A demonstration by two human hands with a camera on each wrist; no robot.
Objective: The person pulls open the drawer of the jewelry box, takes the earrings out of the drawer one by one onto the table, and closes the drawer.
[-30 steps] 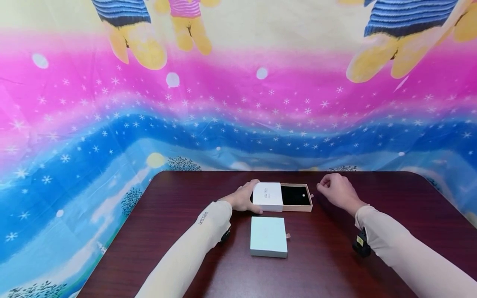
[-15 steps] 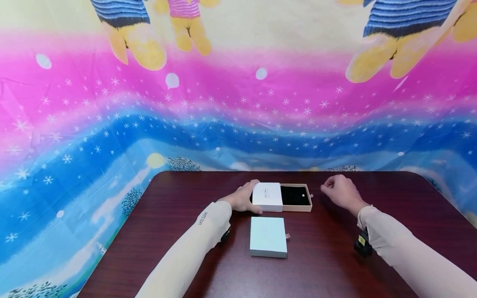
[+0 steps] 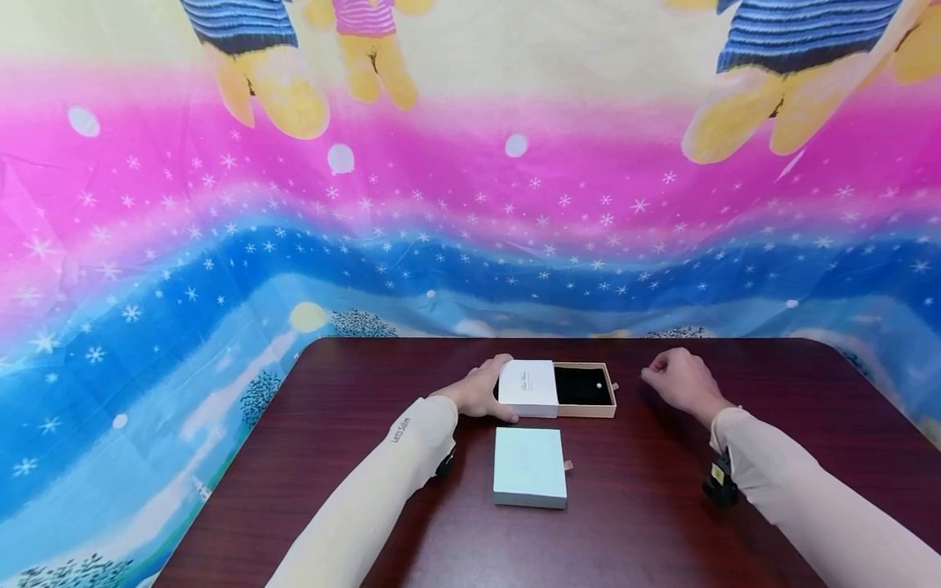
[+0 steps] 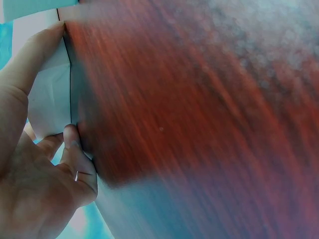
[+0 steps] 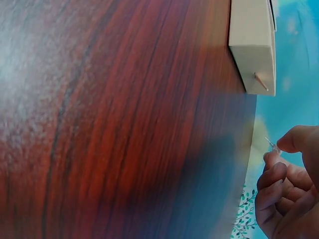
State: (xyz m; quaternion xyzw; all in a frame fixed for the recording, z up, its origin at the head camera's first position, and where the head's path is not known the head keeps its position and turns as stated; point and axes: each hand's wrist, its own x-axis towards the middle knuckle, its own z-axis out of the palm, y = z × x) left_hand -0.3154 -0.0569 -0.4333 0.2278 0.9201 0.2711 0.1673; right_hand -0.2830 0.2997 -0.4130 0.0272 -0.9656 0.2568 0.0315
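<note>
My left hand (image 3: 481, 394) grips the left end of a white jewelry box (image 3: 527, 385), thumb on the near side and fingers on the far side. Its drawer (image 3: 586, 412) is slid out to the right. Inside lies a black pad (image 3: 573, 387) with one small white bead (image 3: 599, 385) on it. To the right of the drawer, my right hand (image 3: 684, 382) is held apart from it. In the right wrist view, thumb and forefinger pinch a tiny stud earring (image 5: 272, 145), whose thin pin sticks out; the fingertips hide part of it.
A closed mint-green box (image 3: 529, 465) with a small pink pull tab (image 3: 568, 465) lies just in front of the white box. Both stand on a dark red-brown wooden table (image 3: 632, 523). A printed cloth backdrop (image 3: 470, 188) hangs behind the table's far edge.
My right hand has drawn a little farther right, away from the drawer, still pinching the earring. The left hand and both boxes stay where they were.
</note>
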